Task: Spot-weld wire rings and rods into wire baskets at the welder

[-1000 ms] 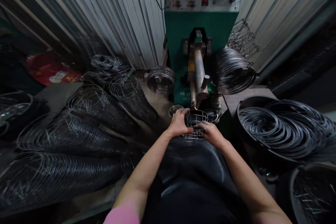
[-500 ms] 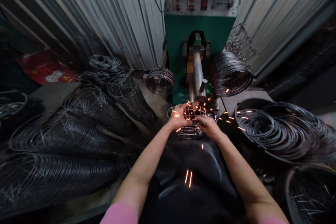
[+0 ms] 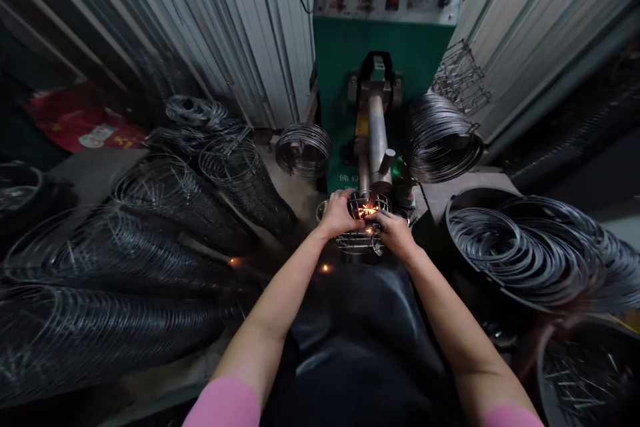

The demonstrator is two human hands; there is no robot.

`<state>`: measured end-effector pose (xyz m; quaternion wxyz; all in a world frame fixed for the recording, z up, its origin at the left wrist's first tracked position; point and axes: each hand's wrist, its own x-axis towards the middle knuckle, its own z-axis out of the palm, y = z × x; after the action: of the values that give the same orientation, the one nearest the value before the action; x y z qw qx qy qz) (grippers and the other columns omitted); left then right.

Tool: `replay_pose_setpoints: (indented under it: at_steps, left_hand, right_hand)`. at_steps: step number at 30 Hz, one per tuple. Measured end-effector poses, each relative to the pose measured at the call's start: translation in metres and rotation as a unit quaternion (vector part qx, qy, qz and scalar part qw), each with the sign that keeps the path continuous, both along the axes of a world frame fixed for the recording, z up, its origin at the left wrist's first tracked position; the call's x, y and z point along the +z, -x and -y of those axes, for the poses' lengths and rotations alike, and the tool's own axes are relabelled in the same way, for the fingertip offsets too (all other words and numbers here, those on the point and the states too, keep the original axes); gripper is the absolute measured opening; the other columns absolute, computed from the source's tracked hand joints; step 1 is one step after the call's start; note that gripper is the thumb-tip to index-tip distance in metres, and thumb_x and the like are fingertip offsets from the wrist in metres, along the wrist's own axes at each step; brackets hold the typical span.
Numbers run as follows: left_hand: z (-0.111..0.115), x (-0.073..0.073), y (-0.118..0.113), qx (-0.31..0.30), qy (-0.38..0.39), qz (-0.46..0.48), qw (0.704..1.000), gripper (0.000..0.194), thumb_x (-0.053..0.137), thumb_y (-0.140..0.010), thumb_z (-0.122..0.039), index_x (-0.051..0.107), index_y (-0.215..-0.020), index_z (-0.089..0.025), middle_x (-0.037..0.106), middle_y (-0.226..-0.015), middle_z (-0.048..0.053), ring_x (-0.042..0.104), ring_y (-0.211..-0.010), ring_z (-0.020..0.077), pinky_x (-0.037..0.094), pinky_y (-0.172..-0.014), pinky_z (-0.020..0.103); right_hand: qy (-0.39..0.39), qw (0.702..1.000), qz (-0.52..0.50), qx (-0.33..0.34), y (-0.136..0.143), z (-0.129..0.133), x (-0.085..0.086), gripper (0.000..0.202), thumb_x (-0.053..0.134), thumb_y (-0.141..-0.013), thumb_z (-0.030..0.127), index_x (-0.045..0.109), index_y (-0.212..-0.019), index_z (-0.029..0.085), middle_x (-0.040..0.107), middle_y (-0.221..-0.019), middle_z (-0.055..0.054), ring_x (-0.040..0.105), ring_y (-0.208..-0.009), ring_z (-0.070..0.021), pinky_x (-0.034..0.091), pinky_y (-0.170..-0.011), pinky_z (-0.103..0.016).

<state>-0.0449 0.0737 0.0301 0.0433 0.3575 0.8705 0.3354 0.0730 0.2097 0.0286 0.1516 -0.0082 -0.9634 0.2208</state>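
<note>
A small round wire basket (image 3: pixel 353 242) sits under the electrode arm (image 3: pixel 379 140) of a green spot welder (image 3: pixel 333 47). Orange sparks glow inside it, just below the electrode tip. My left hand (image 3: pixel 339 215) is closed around the left side of the basket, thumb toward the middle. From the right, my right hand (image 3: pixel 397 233) pinches the near rim, its fingertips close to the sparks. The fingertips partly hide the wires, so I cannot tell whether the right one also holds a loose piece.
Left of me lie long stacks of wire rings (image 3: pixel 125 327). A tub of wire rings (image 3: pixel 500 240) stands at right, with a bin of short wire pieces (image 3: pixel 590 373) nearer. Wire coils (image 3: pixel 443 137) hang beside the welder. A black apron (image 3: pixel 365 320) covers my lap.
The wide spray of sparks has shrunk to a bright cluster inside the basket, with a couple of stray sparks to the left. Both hands keep their hold; the view has tilted slightly.
</note>
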Motion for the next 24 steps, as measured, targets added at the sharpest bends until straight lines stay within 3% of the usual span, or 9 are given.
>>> replay_pose_setpoints:
  at_steps: [3,5,7,10,14,17,19,22,24]
  left_hand:
    - [0.001,0.001,-0.004,0.006,-0.005,-0.006,1.0,0.086,0.079,-0.047,-0.045,0.046,-0.122,-0.019,0.051,-0.115,0.01,0.048,-0.108,0.0287,0.042,-0.091,0.039]
    - [0.001,0.002,-0.005,0.021,-0.003,-0.016,1.0,0.089,0.079,-0.046,-0.043,0.045,-0.124,-0.018,0.05,-0.116,0.01,0.047,-0.111,0.0294,0.041,-0.091,0.041]
    - [-0.001,0.004,-0.003,0.036,0.0,-0.025,0.999,0.089,0.079,-0.046,-0.041,0.044,-0.124,-0.018,0.049,-0.118,0.01,0.045,-0.112,0.0301,0.04,-0.092,0.044]
    - [-0.006,0.003,0.006,0.052,-0.002,0.003,0.999,0.086,0.079,-0.048,-0.041,0.045,-0.123,-0.018,0.049,-0.117,0.01,0.045,-0.113,0.0294,0.04,-0.093,0.043]
    - [-0.011,0.0,0.017,0.057,-0.011,0.037,0.998,0.087,0.079,-0.048,-0.042,0.045,-0.124,-0.017,0.05,-0.116,0.011,0.046,-0.112,0.0287,0.041,-0.092,0.041]
    - [-0.015,-0.001,0.019,0.054,-0.019,0.033,0.998,0.087,0.079,-0.048,-0.043,0.045,-0.123,-0.017,0.05,-0.116,0.012,0.045,-0.112,0.0296,0.04,-0.093,0.042]
    - [-0.015,-0.001,0.021,0.051,-0.025,0.038,0.998,0.086,0.08,-0.048,-0.043,0.046,-0.122,-0.017,0.05,-0.116,0.012,0.045,-0.113,0.0303,0.039,-0.093,0.043]
    - [-0.005,-0.007,0.024,0.027,-0.044,0.063,0.997,0.094,0.081,-0.045,-0.048,0.043,-0.125,-0.018,0.046,-0.124,0.014,0.039,-0.12,0.0331,0.032,-0.099,0.048]
    - [0.008,-0.02,0.026,0.008,-0.087,0.095,0.992,0.106,0.083,-0.039,-0.05,0.037,-0.13,-0.019,0.038,-0.133,0.015,0.032,-0.126,0.0352,0.025,-0.104,0.051]
  right_hand:
    - [0.061,0.996,-0.053,-0.027,-0.005,0.003,-0.004,0.024,0.055,-0.078,0.014,0.066,-0.097,0.023,0.064,-0.104,-0.005,0.061,-0.093,-0.0202,0.049,-0.08,-0.031]
    - [0.151,0.979,-0.106,-0.089,-0.015,0.005,-0.01,0.023,0.058,-0.079,0.025,0.064,-0.101,0.021,0.064,-0.101,-0.007,0.06,-0.092,-0.0207,0.048,-0.081,-0.032]
    - [0.269,0.942,-0.118,-0.164,-0.032,0.006,-0.023,0.03,0.058,-0.078,0.036,0.061,-0.102,0.017,0.065,-0.092,-0.007,0.06,-0.084,-0.0207,0.049,-0.076,-0.033]
    - [0.401,0.883,-0.063,-0.235,-0.068,0.009,-0.056,0.039,0.053,-0.078,0.046,0.06,-0.098,0.014,0.065,-0.084,-0.008,0.06,-0.074,-0.02,0.049,-0.067,-0.032]
    - [0.421,0.858,-0.046,-0.29,-0.115,0.019,-0.107,0.042,0.056,-0.072,0.048,0.057,-0.099,0.017,0.066,-0.086,-0.009,0.062,-0.079,-0.0218,0.049,-0.074,-0.036]
    - [0.452,0.824,-0.076,-0.334,-0.129,0.022,-0.122,0.037,0.061,-0.07,0.045,0.054,-0.095,0.019,0.066,-0.079,-0.006,0.063,-0.074,-0.0204,0.05,-0.074,-0.035]
    - [0.525,0.764,-0.112,-0.359,-0.128,0.016,-0.122,0.029,0.063,-0.07,0.041,0.054,-0.087,0.019,0.065,-0.076,-0.003,0.062,-0.067,-0.0165,0.051,-0.069,-0.031]
    - [0.678,0.621,-0.134,-0.37,-0.123,0.0,-0.114,0.021,0.068,-0.067,0.029,0.055,-0.08,0.02,0.062,-0.068,0.003,0.059,-0.057,-0.0111,0.053,-0.059,-0.025]
    - [0.756,0.539,-0.115,-0.353,-0.122,-0.012,-0.107,0.018,0.068,-0.065,0.02,0.056,-0.078,0.019,0.06,-0.065,0.004,0.058,-0.056,-0.0102,0.053,-0.056,-0.024]
